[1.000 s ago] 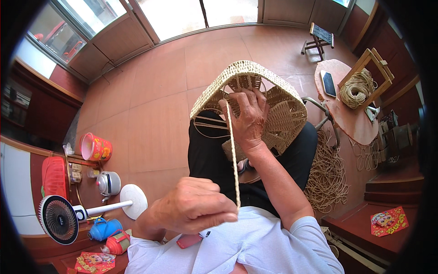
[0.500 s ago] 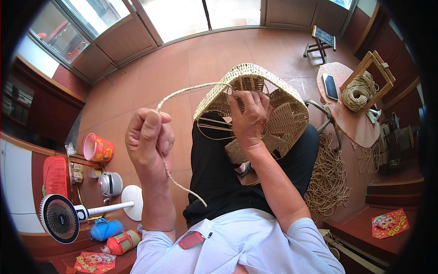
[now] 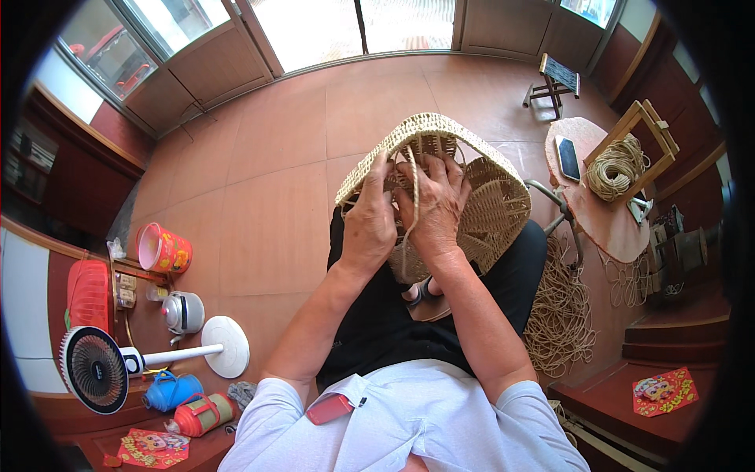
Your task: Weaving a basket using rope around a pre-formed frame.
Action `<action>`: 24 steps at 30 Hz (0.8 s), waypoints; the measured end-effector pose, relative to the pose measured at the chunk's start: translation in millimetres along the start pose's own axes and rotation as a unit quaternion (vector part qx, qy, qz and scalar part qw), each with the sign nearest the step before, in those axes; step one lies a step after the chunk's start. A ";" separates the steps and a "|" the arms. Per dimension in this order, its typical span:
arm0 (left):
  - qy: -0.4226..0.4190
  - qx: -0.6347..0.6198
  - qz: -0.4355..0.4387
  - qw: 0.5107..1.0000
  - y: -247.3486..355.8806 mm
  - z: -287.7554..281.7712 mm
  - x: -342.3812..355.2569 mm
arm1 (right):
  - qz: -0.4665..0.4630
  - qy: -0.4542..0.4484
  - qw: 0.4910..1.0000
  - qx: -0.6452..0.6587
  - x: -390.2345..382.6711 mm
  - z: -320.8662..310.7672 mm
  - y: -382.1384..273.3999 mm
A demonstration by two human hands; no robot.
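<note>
A half-woven straw basket [image 3: 487, 197] lies tilted on my lap, its open side toward me. My left hand [image 3: 368, 220] grips the basket's near left rim, fingers curled over the edge. My right hand [image 3: 437, 200] presses on the weave inside the opening, right beside the left hand. A thin straw strand [image 3: 410, 224] runs down between the two hands from the rim; which hand pinches it is unclear.
A heap of loose straw cord [image 3: 560, 315] lies on the floor at my right. A low round table [image 3: 598, 212] carries a phone, a cord coil [image 3: 615, 167] and a wooden frame. At the left stand a fan [image 3: 98, 377], a red bucket [image 3: 161, 250], a kettle and flasks. A small stool [image 3: 554, 79] stands far off.
My left hand, which had pulled the strand out and up to the left, has come back to the basket rim. The long loop of strand is drawn in. My right hand stayed on the basket.
</note>
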State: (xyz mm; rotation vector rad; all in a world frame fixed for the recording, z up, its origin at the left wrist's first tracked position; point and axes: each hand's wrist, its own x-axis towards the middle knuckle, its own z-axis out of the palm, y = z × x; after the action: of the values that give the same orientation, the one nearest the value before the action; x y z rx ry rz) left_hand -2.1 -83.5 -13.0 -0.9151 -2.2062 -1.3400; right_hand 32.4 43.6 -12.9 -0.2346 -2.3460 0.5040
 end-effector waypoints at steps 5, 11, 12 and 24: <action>0.010 0.089 -0.009 0.996 -11.5 16.1 7.0 | 0.004 -0.025 0.999 0.026 -1.6 -0.5 1.7; 0.031 0.135 -0.029 0.990 0.3 2.2 9.5 | -0.016 0.012 1.000 0.019 -0.9 -3.7 6.6; 0.038 0.124 -0.023 0.991 3.7 0.1 9.5 | -0.020 0.006 1.000 0.014 -1.3 -5.0 7.7; -0.111 -0.075 -0.159 0.978 -1.1 6.0 11.5 | 0.155 0.029 0.985 0.067 -40.9 8.4 15.6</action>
State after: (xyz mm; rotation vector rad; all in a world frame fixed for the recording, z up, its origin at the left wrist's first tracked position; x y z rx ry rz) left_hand -10.9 -74.8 -9.2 -0.8229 -2.5350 -1.6365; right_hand 56.9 42.8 -50.2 -0.5480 -2.2173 0.7922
